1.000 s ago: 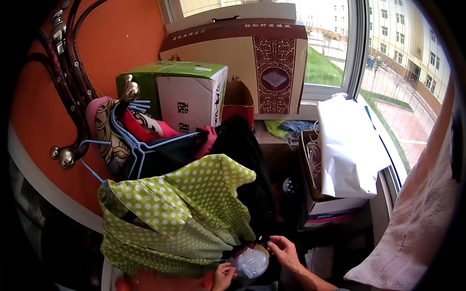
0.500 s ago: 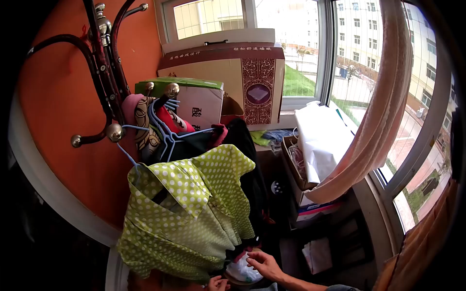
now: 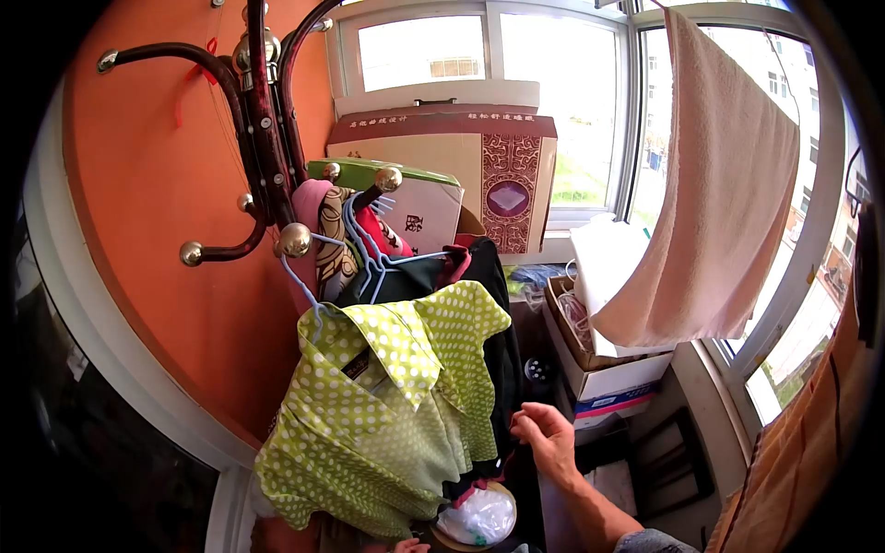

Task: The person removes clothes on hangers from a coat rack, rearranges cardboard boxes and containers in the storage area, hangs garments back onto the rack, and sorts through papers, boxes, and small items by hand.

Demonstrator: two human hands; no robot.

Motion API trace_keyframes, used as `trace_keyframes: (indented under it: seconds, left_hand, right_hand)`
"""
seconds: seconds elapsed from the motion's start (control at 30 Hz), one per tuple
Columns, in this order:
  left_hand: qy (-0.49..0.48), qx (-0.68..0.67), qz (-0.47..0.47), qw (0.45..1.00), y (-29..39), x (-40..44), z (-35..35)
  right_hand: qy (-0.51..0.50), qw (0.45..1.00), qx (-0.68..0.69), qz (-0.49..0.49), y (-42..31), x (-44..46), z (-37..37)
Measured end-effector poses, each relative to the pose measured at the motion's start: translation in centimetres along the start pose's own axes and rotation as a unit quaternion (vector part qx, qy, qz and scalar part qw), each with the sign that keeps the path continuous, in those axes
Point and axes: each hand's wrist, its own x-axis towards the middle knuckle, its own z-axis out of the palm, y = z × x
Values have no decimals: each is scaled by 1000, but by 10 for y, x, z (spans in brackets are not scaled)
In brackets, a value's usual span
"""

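Note:
A green shirt with white dots (image 3: pixel 387 415) hangs on a light blue hanger (image 3: pixel 318 309) from the coat stand (image 3: pixel 267 138). My right hand (image 3: pixel 548 444) is raised just right of the shirt, fingers loosely bent, nothing visible in it. Only some fingers of my left hand (image 3: pixel 411 547) show at the bottom edge, by the shirt's hem; their grip is hidden. Between the hands, lower down, sits a round container holding a white plastic bag (image 3: pixel 479 518). Dark clothes (image 3: pixel 502 341) and more blue hangers are behind the shirt.
A large patterned box (image 3: pixel 424 152) and a green-and-white box (image 3: pixel 419 207) stand behind the stand. At right, a pink towel (image 3: pixel 710 203) hangs before the window, above stacked boxes (image 3: pixel 613 378). An orange curtain (image 3: pixel 802 452) is at lower right.
My right hand has risen and moved right, away from the plastic bag. My left hand has slipped lower, nearly out of view. The view has shifted, placing the stand and shirt farther right.

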Motion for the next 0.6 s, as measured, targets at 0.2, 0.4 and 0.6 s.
trace_keyframes:
  seconds: [0.2,0.4,0.6]
  left_hand:
    - [2,45,0,999,-16,12,-13]
    - [5,80,-4,997,-4,46,5]
    - [39,73,-9,996,56,73,50]
  right_hand:
    - [57,960,-74,-266,-74,146,-6]
    - [106,824,-392,-394,-153,321,5]
    - [169,732,-579,-317,-193,477,-7]
